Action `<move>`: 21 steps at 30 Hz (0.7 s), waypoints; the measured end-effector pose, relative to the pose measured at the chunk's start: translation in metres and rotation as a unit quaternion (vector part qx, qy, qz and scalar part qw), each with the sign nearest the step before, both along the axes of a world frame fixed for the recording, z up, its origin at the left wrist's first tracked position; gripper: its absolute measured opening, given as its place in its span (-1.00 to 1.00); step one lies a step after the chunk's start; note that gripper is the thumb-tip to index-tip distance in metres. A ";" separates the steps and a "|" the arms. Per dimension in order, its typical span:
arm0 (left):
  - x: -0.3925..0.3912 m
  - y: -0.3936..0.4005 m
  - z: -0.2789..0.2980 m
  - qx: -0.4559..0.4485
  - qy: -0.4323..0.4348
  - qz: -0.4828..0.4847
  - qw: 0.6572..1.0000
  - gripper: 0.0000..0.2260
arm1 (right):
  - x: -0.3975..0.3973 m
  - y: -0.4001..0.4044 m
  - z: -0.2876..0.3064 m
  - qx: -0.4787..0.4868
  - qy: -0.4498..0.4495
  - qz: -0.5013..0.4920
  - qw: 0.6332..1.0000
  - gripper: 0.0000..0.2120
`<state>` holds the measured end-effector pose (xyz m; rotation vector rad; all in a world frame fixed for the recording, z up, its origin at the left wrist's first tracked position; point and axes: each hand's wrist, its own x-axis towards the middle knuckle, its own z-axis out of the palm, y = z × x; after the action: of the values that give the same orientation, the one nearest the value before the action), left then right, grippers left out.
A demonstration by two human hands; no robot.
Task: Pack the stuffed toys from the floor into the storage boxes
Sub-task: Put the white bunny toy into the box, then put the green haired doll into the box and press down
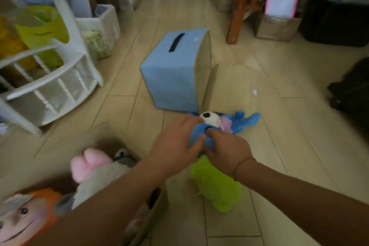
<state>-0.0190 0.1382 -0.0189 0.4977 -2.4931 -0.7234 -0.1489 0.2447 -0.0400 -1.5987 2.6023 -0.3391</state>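
Both forearms are reaching toward twelve o'clock, left hand [175, 138] and right hand [225, 149] together gripping the blue stuffed toy [235, 124], whose length is trailing toward two o'clock, just below the tipped blue storage box [169, 80].

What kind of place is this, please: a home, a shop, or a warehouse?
Most likely a home, perhaps a hallway or living area. It has a pale plank floor, a white plastic shelf rack stuffed with bags, and stuffed toys lying around, such as the blue toy that both hands grip.
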 end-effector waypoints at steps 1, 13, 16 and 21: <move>-0.025 0.007 -0.012 0.049 -0.064 -0.007 0.997 -0.63 | -0.022 0.008 -0.016 0.047 -0.046 -0.054 0.996 -0.54; -0.067 0.009 -0.091 0.349 -0.388 0.121 0.844 -0.71 | -0.058 0.017 -0.137 0.196 -0.186 -0.053 0.961 -0.09; -0.064 0.027 -0.104 0.459 -0.381 0.158 0.787 -0.59 | -0.053 0.024 -0.139 0.139 -0.197 -0.057 0.969 0.02; -0.066 0.038 -0.092 0.525 -0.266 0.114 0.800 -0.79 | -0.074 0.062 -0.125 -0.012 -0.313 -0.092 0.945 -0.23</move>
<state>-0.0852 0.1757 -0.1112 1.5250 -2.1586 -2.0836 -0.2231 0.3071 -0.1654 -1.0176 2.2385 -0.7519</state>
